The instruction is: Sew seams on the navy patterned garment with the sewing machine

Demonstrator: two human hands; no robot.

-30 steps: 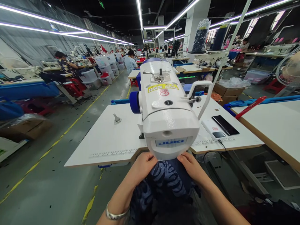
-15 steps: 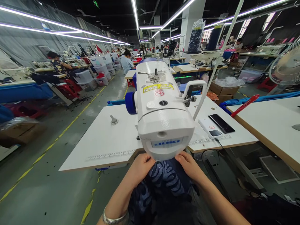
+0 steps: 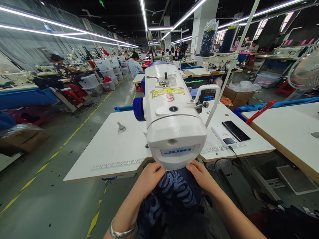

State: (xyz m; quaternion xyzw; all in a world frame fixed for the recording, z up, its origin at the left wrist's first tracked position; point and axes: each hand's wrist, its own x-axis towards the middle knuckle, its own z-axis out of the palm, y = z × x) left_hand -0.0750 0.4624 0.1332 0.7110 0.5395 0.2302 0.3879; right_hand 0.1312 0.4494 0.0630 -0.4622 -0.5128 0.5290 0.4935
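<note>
A white JUKI sewing machine (image 3: 171,113) stands on a white work table (image 3: 112,149) right in front of me. Dark blue patterned fabric (image 3: 174,196) runs from my lap up under the machine's head. My left hand (image 3: 151,177) grips the fabric's left side, fingers curled, just below the head. My right hand (image 3: 201,176) holds the fabric's right side in the same way. The fingertips of both hands and the needle area are hidden behind the machine. A silver bracelet (image 3: 122,230) circles my left wrist.
A black phone (image 3: 235,130) and a white control box (image 3: 223,135) lie on the table's right part. Another white table (image 3: 291,132) stands to the right, a fan (image 3: 305,69) beyond it. Other people sit at workstations along the aisle (image 3: 62,142) on the left.
The view has shifted slightly to the right since a second ago. Both hands stay on the fabric under the machine head, with almost no movement.
</note>
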